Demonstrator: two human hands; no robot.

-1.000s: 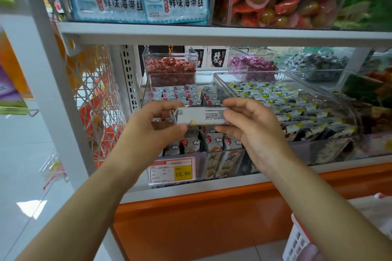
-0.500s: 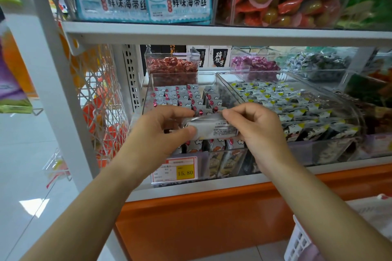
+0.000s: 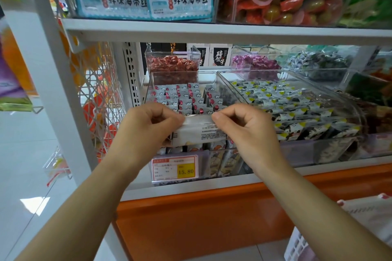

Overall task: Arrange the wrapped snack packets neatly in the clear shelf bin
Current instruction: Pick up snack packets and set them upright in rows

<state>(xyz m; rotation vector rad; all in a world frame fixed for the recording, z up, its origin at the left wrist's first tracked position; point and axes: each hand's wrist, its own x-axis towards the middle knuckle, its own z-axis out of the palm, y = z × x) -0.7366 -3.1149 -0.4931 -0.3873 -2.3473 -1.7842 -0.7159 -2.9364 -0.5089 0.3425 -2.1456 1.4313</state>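
The left hand and the right hand each pinch an upper corner of one white snack packet between thumb and forefinger, the other fingers curled. The packet hangs print side out at the front edge of the clear bin, with rows of standing packets behind it. A price tag sits on the bin's front wall. A wider bin of yellow-cornered packets stands just beside on the right, and a tub of red sweets stands behind. Both forearms reach up from below.
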